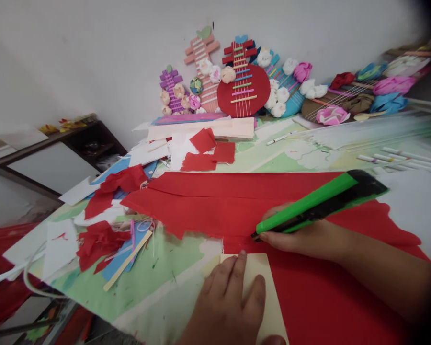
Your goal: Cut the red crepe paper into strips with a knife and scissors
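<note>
Work table [165, 287]: green-patterned cover, reaching from near left across to the far wall.
Cabinet [53, 167]: low, dark-edged, far left, beyond the table.
Red sheet [201, 203]: main workpiece; lies across the middle of the table and runs to the near right; near left edge ragged, a fold or overlap along the far side.
Craft lutes [260, 88]: five, stringed, trimmed with fabric-like flowers; far side, centre to right.
Cream card [260, 264]: straight-edged, near centre, against the red sheet; how much red lies beneath is hidden.
Left hand [222, 299]: laid flat on the cream card, fingers spread, grasping nothing.
Right hand [298, 239]: fingers closed round the tool, over the red sheet.
Green-and-black utility knife [309, 201]: so judged by shape; tip aimed left and near, just beyond the card's far edge; blade and contact not clear.
Red scraps [100, 242]: crumpled, left; flatter pieces far centre.
Wooden stick [128, 261]: slim, left, among offcuts.
Step in hand: judged to be cutting, or lining up a cut, beside the card.
Next move calls for: steady left-hand pressure, sheet taut, fingertips clear of the knife's path.
</note>
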Motion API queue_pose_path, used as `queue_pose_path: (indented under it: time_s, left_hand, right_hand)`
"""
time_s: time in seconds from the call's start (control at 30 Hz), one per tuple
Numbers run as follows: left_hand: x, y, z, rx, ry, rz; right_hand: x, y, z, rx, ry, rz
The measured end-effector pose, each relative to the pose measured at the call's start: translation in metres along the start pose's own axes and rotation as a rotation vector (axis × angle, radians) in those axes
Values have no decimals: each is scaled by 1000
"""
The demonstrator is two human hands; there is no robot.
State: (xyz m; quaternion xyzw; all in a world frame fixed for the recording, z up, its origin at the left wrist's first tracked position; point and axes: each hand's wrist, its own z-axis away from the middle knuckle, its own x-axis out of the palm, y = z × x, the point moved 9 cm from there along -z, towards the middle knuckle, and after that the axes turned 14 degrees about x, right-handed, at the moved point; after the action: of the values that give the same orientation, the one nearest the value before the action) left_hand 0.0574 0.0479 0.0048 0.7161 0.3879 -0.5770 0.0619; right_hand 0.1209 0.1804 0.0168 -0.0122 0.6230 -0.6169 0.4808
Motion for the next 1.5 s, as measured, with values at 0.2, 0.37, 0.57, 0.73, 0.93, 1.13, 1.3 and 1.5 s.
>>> queue_pose_path:
  time_s: [0.2,0.37,0.57,0.73,0.93,1.13,1.3,1.5]
  left_hand:
    - [4,1,-1,-27,1,7]
    - [-2,-1,-2,-92,88,-18]
    - [-1,-1,-3,-87,69,-16]
    - [3,0,-2,-36,-8,-17]
    - [3,0,0,4,-54,26]
    - [-1,-3,-2,-1,-32,43]
    - [-9,-5,-5,-28,27,48]
    - [-6,-3,-3,-6,8,44]
  right_hand:
    - [4,-4,0,-54,-33,6]
    - [5,-4,0,-62,-49,-50]
    - [4,-3,-2,-96,-13,28]
    - [3,-4,-1,-112,-14,103]
    - [6,-5,-1,-109,4,136]
    - [8,-6,-1,-90,-28,83]
    - [3,-6,0,-58,-41,-19]
    - [4,-5,0,-52,-53,-12]
